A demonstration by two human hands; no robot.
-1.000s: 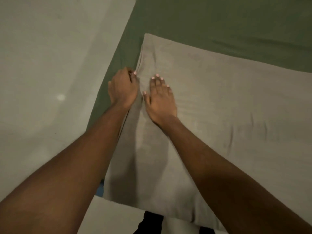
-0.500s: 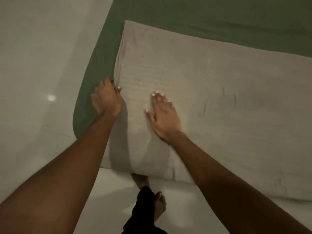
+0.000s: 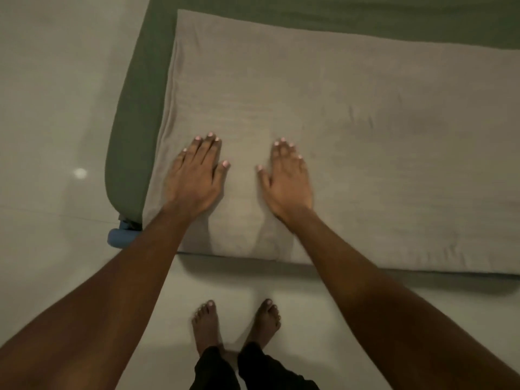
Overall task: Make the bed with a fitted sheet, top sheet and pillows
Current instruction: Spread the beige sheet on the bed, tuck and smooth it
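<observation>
Pillow (image 3: 351, 142), grey-beige, long, lying flat at the near corner of the bed, its left end at 10 o'clock, its long near edge running along the mattress edge toward 3 o'clock. Fitted sheet (image 3: 132, 114), dark green, showing as a band left of the pillow and beyond it at 12 o'clock. Left hand (image 3: 194, 175) palm down on the pillow's left part, fingers spread flat, grasping nothing. Right hand (image 3: 289, 178) likewise flat and outspread, just beside it toward 3 o'clock, thumbs apart. Blue object (image 3: 121, 237) under the bed corner at 8 o'clock, kind unclear. Floor (image 3: 50, 108) pale; two bare feet (image 3: 236, 325) at 6 o'clock.
</observation>
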